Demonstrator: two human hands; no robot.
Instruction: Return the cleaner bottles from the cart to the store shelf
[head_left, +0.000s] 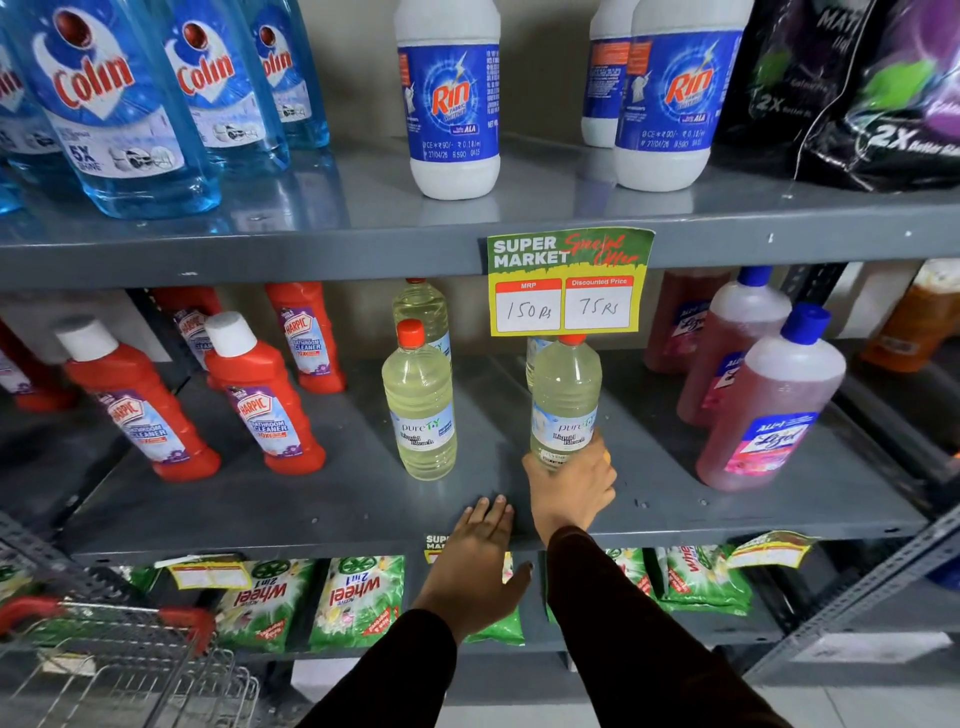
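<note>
My right hand (570, 491) grips the base of a clear bottle of pale yellow liquid bleach with a red cap (565, 400), upright on the middle grey shelf (322, 499). Left of it stands a matching bleach bottle (420, 410), with another one (422, 306) behind that. My left hand (475, 558) is flat, fingers together, resting on the shelf's front edge and holding nothing. The wire cart (119, 660) with red trim is at the bottom left; no bottles show in the part of it that is visible.
Red Harpic bottles (265, 400) stand left on the same shelf, pink Lizol bottles (769, 405) right. A price tag (569, 283) hangs from the upper shelf, which carries Colin (119, 104) and Rin bottles (449, 98). Green detergent packs (358, 597) lie below.
</note>
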